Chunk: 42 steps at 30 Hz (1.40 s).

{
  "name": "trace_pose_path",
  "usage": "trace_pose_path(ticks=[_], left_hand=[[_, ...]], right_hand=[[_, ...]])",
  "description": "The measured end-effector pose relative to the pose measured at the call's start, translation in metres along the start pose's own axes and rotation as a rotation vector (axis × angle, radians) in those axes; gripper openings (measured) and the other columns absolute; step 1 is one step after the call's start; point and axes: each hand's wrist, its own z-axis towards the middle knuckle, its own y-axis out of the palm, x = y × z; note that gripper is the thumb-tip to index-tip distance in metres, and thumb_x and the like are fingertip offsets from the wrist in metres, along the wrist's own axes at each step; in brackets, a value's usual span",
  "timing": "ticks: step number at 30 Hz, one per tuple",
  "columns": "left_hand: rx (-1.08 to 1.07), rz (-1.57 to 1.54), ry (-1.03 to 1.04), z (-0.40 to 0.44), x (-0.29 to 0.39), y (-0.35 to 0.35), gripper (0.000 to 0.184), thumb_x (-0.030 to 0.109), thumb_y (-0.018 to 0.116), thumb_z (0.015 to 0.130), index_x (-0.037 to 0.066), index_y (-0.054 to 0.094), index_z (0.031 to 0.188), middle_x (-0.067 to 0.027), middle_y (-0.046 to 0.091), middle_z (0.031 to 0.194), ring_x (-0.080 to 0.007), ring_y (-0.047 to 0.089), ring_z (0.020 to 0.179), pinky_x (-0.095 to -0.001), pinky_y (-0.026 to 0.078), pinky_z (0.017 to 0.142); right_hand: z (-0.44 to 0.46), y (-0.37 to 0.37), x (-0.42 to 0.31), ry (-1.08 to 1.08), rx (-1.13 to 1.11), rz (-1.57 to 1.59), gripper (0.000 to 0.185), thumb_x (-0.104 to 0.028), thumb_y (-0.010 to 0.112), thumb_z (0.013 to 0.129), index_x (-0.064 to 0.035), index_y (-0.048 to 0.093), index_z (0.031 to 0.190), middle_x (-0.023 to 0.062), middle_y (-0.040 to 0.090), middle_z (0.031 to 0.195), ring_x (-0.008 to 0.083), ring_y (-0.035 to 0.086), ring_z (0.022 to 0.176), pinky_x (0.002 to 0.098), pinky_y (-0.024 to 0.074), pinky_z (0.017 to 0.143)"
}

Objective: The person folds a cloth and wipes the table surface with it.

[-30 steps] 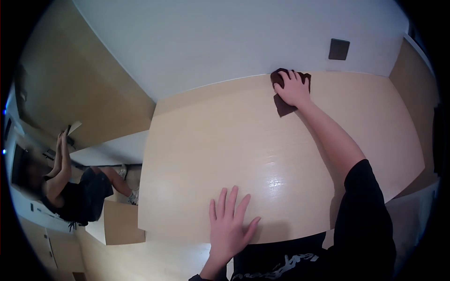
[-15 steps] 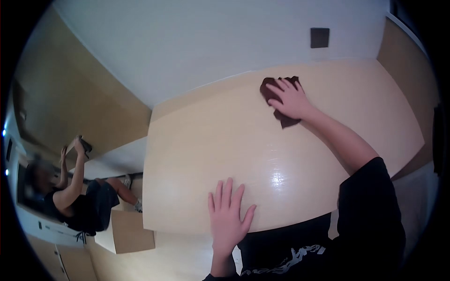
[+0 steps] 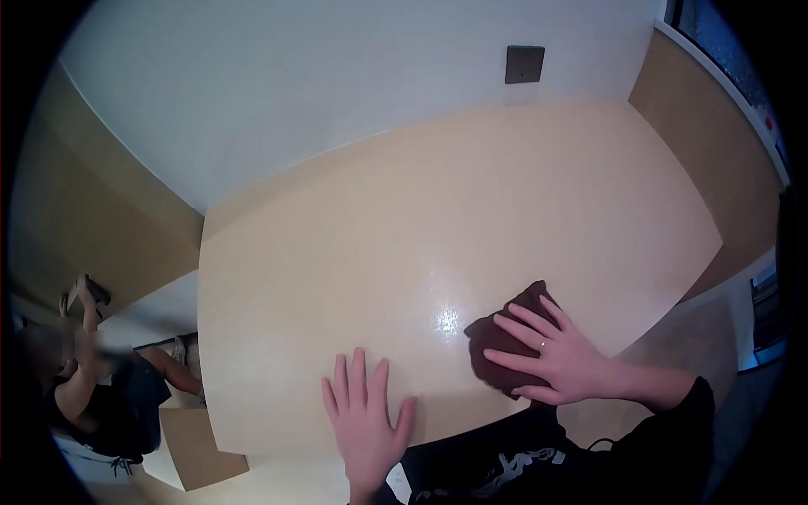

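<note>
A dark brown cloth lies bunched on the pale wooden table, near its front edge. My right hand holds it against the tabletop from above, fingers spread across the fabric, with a ring on one finger. Part of the cloth is hidden under the palm. To the left, my left hand rests flat at the front edge of the same table, its fingers stretched apart and nothing in them.
A white wall with a dark square plate rises behind the table. Wooden panels border its right end. At far left, another person sits with raised hands near a dark object, beside a box-like wooden piece.
My right hand has drawn the cloth from the back of the table toward its front edge. The view has shifted, while my left hand stays flat near the front.
</note>
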Motion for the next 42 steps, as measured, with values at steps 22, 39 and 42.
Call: trace_pose_path(ticks=[22, 39, 42], left_hand=[[0.079, -0.004, 0.055, -0.001, 0.005, -0.002, 0.053, 0.029, 0.067, 0.083, 0.006, 0.055, 0.129, -0.0192, 0.044, 0.143, -0.0406, 0.035, 0.136, -0.0572, 0.022, 0.111], [-0.339, -0.017, 0.996, 0.073, 0.061, 0.016, 0.061, 0.028, 0.054, 0.092, 0.001, 0.035, 0.144, -0.0256, 0.029, 0.15, -0.0416, 0.023, 0.143, -0.0606, 0.02, 0.112], [-0.331, -0.076, 1.065, 0.074, 0.075, 0.024, 0.059, 0.029, 0.055, 0.091, 0.001, 0.04, 0.141, -0.0249, 0.033, 0.148, -0.0408, 0.026, 0.142, -0.0601, 0.022, 0.111]], right_hand=[[0.232, -0.021, 0.22, 0.293, 0.327, -0.015, 0.055, -0.049, 0.047, 0.092, -0.0251, 0.048, 0.141, 0.0114, 0.039, 0.151, 0.027, 0.032, 0.141, 0.0481, 0.0195, 0.117], [-0.026, -0.004, 0.051, 0.059, 0.229, -0.132, 0.055, -0.039, 0.055, 0.091, -0.0209, 0.046, 0.142, 0.0183, 0.037, 0.15, 0.0355, 0.032, 0.14, 0.0535, 0.0184, 0.116], [-0.07, -0.008, 0.023, 0.149, 0.179, -0.083, 0.058, -0.039, 0.057, 0.091, -0.0163, 0.046, 0.142, 0.0183, 0.036, 0.15, 0.0367, 0.031, 0.14, 0.0541, 0.0185, 0.116]])
